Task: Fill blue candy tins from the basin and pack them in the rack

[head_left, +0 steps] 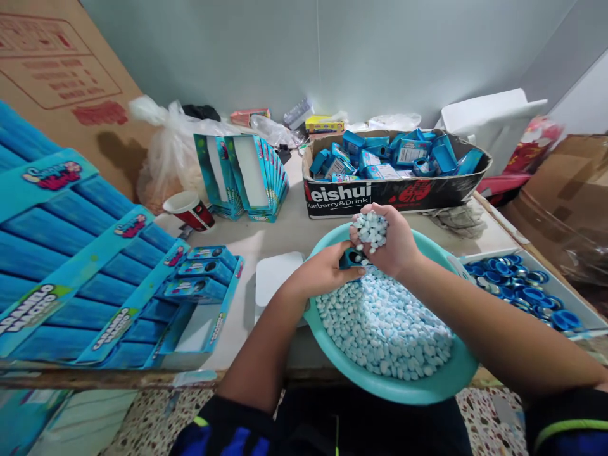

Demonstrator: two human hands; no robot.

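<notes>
Container point(350, 258), small and blue, grasped in the left hand point(327, 266), with a dark opening facing upward, close beside the right hand point(394, 237). Right hand curled palm-up around a heap of pale blue and white pellets point(371, 229), with a few at the container's rim. Under both hands, turquoise basin point(406, 396) with a broad bed of the same pellets, jutting past the near edge of the pale table point(249, 239). Just left of the left hand, flat white box point(275, 275), partly hidden. Farther left, blue display trays point(99, 209) in an overlapping row, and behind them a paper cup point(190, 212) and knotted plastic bag point(171, 152). Beyond both hands, low open carton point(342, 201) heaped with blue containers point(412, 152), near a crumpled grey cloth point(458, 218). Right of the right hand, white tray point(572, 297) of blue rings point(527, 288). Farthest beyond the hands, smooth grey wall point(342, 63); well below, speckled floor point(494, 411).
</notes>
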